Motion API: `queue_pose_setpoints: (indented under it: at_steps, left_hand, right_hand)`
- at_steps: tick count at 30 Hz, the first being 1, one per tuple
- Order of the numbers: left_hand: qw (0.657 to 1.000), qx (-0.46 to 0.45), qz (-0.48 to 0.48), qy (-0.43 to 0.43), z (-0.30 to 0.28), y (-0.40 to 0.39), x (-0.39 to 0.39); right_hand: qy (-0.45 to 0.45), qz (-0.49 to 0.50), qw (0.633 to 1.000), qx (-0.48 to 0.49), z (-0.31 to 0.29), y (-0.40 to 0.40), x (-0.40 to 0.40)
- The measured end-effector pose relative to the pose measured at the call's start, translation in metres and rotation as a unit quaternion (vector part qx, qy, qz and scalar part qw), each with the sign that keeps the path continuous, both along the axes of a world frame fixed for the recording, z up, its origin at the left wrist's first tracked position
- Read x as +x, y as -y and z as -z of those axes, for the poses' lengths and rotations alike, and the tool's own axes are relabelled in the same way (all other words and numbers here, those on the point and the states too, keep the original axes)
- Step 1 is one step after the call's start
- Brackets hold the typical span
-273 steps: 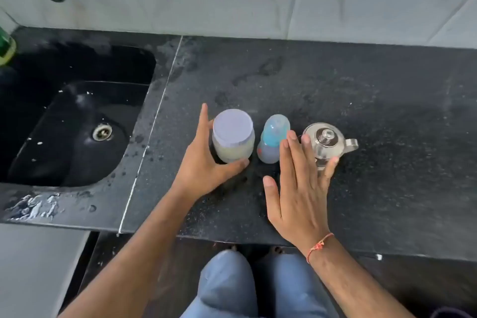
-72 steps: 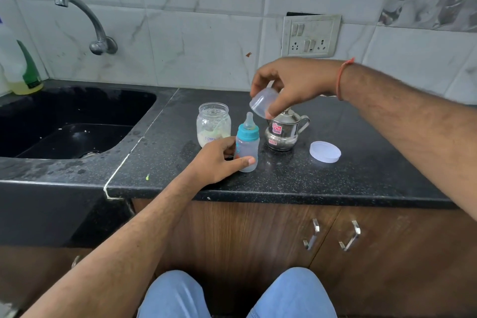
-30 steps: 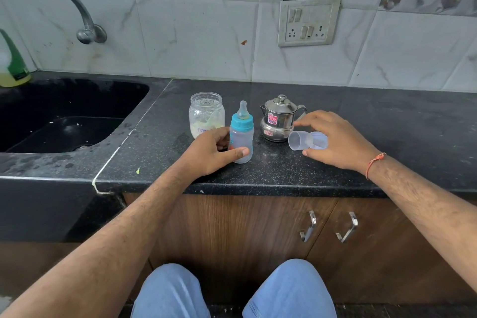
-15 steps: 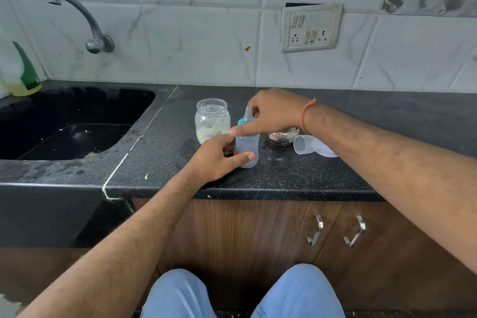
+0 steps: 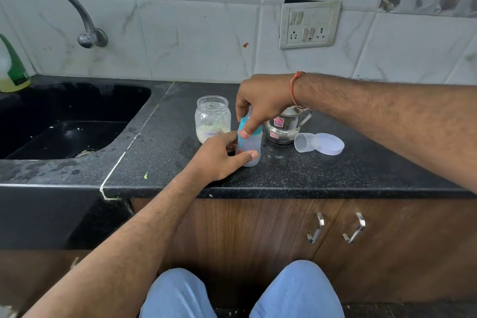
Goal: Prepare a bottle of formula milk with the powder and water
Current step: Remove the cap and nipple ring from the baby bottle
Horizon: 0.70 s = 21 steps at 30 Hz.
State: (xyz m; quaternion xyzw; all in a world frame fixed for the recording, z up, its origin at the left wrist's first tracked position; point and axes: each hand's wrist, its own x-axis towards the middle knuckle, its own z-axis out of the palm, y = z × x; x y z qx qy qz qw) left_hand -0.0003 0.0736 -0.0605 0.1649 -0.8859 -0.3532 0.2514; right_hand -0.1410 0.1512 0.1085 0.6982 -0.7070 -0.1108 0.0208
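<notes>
Upright on the counter point(image 5: 296, 175), the bottle point(image 5: 249, 147) was gripped low by the left hand point(image 5: 219, 156), the right hand's point(image 5: 263, 100) fingers point(image 5: 249, 128) pinching its teal cap point(image 5: 244, 125).

Pale marble-look tiles point(image 5: 196, 33) are covering the wall, carrying a switch-and-socket plate point(image 5: 309, 24) and a curved metal tap point(image 5: 77, 10). A speckled black countertop point(image 5: 309, 175) is running beside a black sink point(image 5: 64, 121) — wooden cabinet doors point(image 5: 258, 235) with metal handles point(image 5: 316, 227) sitting underneath.
</notes>
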Motion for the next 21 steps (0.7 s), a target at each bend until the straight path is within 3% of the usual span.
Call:
queue_pose_setpoints:
  at_steps: [7,14,19,21]
  left_hand:
    - [1.000,0.012,0.007,0.003,0.000,0.002,-0.001]
    - [1.000,0.016,0.010,0.005,-0.001,0.000,0.002]
    - [1.000,0.007,0.008,0.006,0.003,0.002,0.002]
    - [1.000,0.020,0.017,0.004,0.003,0.003,0.002]
  right_hand:
    - [0.024,-0.057,0.998,0.017,-0.007,-0.009,0.000]
    - [0.028,-0.104,0.988,0.107,-0.017,-0.013,0.007]
    - [-0.143,0.007,0.987,0.075,-0.014,-0.008,0.016]
    - [-0.163,0.016,0.984,0.074,-0.010,-0.003,0.014]
